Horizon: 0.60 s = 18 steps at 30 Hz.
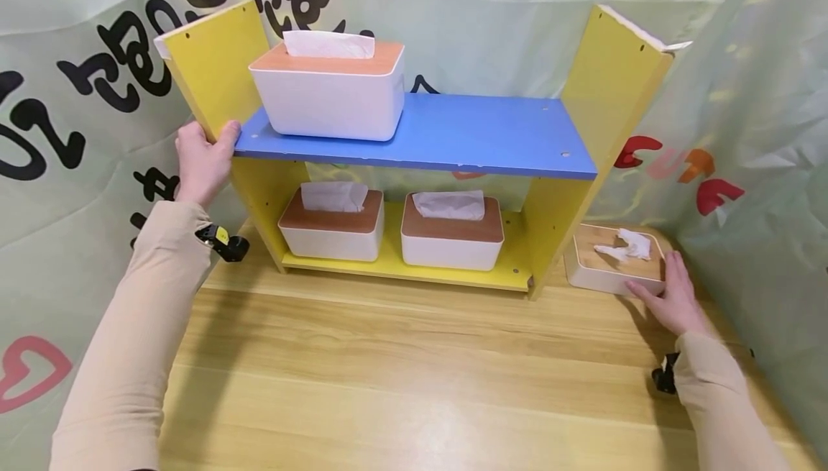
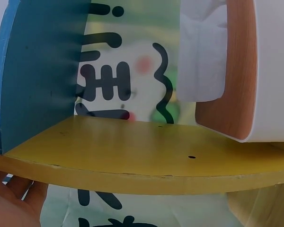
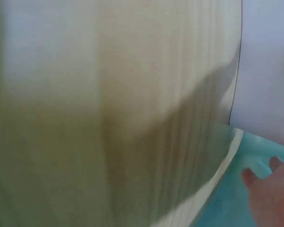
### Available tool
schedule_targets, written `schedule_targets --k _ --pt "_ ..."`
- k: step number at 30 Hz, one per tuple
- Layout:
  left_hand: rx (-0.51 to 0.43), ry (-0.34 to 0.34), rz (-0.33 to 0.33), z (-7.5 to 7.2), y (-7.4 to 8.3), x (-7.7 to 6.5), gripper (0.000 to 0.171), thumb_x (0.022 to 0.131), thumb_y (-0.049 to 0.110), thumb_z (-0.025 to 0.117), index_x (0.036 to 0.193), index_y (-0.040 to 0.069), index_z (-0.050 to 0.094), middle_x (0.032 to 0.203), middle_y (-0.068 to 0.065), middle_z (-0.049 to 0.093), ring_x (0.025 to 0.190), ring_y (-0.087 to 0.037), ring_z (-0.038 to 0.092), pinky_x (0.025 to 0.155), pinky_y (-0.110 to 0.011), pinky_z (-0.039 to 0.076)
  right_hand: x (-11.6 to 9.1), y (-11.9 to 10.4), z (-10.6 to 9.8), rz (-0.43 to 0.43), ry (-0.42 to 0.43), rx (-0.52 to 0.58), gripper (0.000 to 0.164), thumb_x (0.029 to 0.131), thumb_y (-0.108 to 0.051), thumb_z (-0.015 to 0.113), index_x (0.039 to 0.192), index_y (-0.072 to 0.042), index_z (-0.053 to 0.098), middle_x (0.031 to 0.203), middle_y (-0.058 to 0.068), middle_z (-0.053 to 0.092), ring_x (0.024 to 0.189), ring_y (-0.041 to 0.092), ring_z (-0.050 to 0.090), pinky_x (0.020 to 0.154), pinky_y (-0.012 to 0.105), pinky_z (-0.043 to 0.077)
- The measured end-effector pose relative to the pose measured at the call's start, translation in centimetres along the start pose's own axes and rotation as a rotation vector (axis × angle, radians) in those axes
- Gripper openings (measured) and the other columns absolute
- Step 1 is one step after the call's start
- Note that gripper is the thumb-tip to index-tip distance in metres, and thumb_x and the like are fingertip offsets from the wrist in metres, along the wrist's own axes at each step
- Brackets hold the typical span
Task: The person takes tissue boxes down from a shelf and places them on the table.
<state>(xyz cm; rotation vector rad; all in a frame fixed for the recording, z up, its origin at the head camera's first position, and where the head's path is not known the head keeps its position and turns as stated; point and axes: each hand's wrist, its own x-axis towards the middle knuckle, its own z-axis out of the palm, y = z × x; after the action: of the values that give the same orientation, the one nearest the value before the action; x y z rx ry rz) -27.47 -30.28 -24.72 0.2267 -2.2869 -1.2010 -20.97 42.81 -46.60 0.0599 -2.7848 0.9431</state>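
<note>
My left hand (image 1: 205, 162) grips the left side panel of a yellow and blue shelf unit (image 1: 420, 133), beside the blue board's end. A large tissue box (image 1: 326, 101) with a wood-toned lid stands on the blue board near that hand. My right hand (image 1: 675, 298) is at the near right corner of a low tissue box (image 1: 614, 280) on the table. Its thumb lies at the front wall and its fingers extend along the right side. In the right wrist view, a gap shows between the fingertips (image 3: 248, 177) and the white box wall.
Two tissue boxes, one left (image 1: 333, 244) and one right (image 1: 451, 252), sit on the yellow bottom board. The wooden table (image 1: 414, 363) extends in front. A printed cloth backdrop (image 1: 491, 47) hangs behind and at both sides, close to the right hand.
</note>
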Motion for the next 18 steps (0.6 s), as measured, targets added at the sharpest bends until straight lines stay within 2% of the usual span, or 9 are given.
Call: schedule_targets --k 6,12,18 --pt "-0.007 -0.005 -0.004 0.0 0.1 0.0 0.044 0.099 0.043 0.057 0.116 0.003 0.064 0.084 0.018 0.060 0.076 0.007 0.057 0.068 -0.010 0.045 -1.0 -0.7 0.3 0.003 0.079 0.017 0.089 0.102 -0.037 0.051 0.156 0.010 -0.003 0.162 0.036 -0.010 0.150 0.056 -0.010 0.122 0.064 -0.008" --pt "-0.011 -0.012 -0.017 0.0 0.2 -0.1 0.047 0.099 0.044 0.056 0.120 0.002 0.063 0.093 0.011 0.063 0.080 0.006 0.058 0.071 -0.010 0.046 -1.8 -1.5 0.2 0.027 0.114 0.098 0.091 0.101 -0.038 0.052 0.159 0.000 -0.009 0.165 0.027 -0.015 0.152 0.051 -0.014 0.122 0.065 -0.011" --pt "-0.013 -0.009 -0.017 -0.1 0.3 -0.2 0.048 0.099 0.044 0.056 0.120 0.001 0.063 0.093 0.012 0.063 0.081 0.005 0.058 0.072 -0.010 0.046 -2.6 -2.5 0.2 0.064 0.151 0.177 0.093 0.100 -0.036 0.054 0.161 -0.010 -0.011 0.167 0.021 -0.017 0.154 0.040 -0.017 0.122 0.063 -0.010"
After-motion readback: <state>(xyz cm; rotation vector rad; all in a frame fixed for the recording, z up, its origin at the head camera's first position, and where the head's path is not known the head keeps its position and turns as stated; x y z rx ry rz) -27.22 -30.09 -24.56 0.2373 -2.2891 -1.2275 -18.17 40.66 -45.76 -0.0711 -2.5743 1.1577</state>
